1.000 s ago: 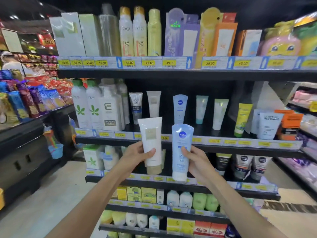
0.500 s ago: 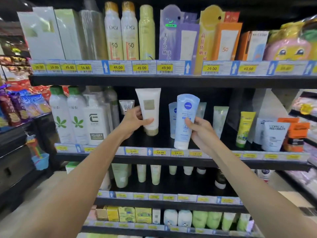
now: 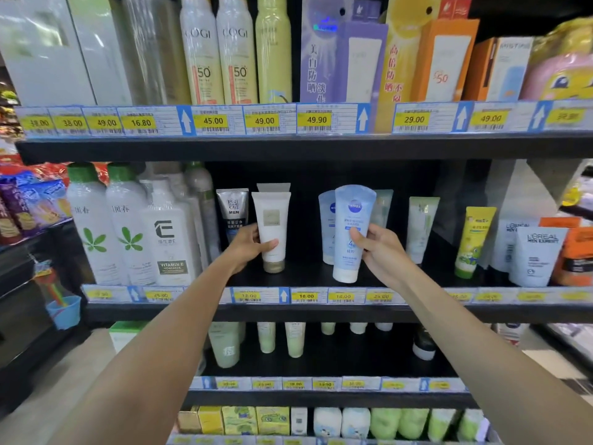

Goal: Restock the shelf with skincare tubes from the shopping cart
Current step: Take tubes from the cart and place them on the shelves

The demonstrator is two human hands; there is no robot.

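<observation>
My left hand (image 3: 247, 245) grips a white tube with a gold cap (image 3: 272, 229), cap down, its cap at the black middle shelf (image 3: 321, 277), in front of a matching white tube. My right hand (image 3: 380, 252) holds a pale blue Nivea tube (image 3: 351, 232), cap down, standing at the shelf's front, just ahead of another Nivea tube (image 3: 327, 229). Both hands reach into the shelf from below. The shopping cart is out of view.
A grey men's tube (image 3: 232, 210) stands left of my left hand, large white bottles (image 3: 128, 232) further left. Green-white tubes (image 3: 420, 226), a yellow tube (image 3: 475, 242) and L'Oreal tubes (image 3: 536, 255) stand to the right. Spray cans and boxes fill the shelf above.
Both hands have pushed the tubes forward and down into the middle shelf, from chest height in front of it. The camera has come closer to the shelf.
</observation>
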